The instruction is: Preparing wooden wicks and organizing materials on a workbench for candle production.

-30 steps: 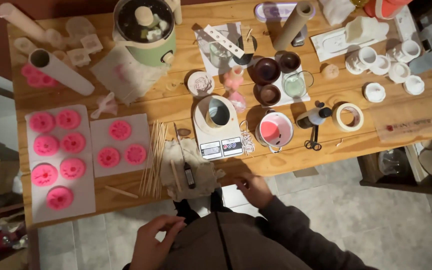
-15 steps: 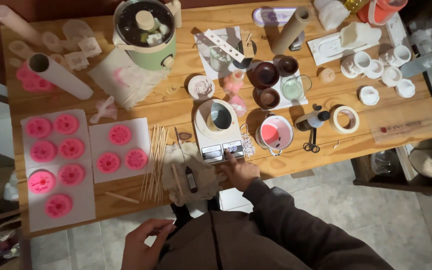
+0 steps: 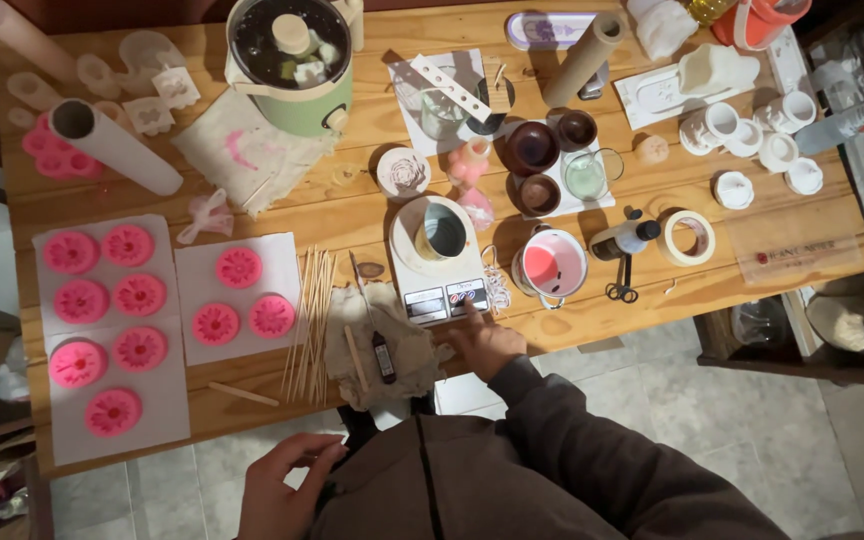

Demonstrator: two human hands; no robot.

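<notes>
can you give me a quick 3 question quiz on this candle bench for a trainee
1. True or false: the right hand touches the front edge of the white digital kitchen scale.
2. How many pink flower-shaped wax pieces lie on the smaller white paper sheet?
3. Which sits on the scale: (a) the grey metal cup, (b) a brown bowl, (c) a tape roll?

Key
1. True; a fingertip reaches the scale's front panel, while the left hand hangs below the wooden table, holding nothing.
2. Three.
3. (a).
</notes>
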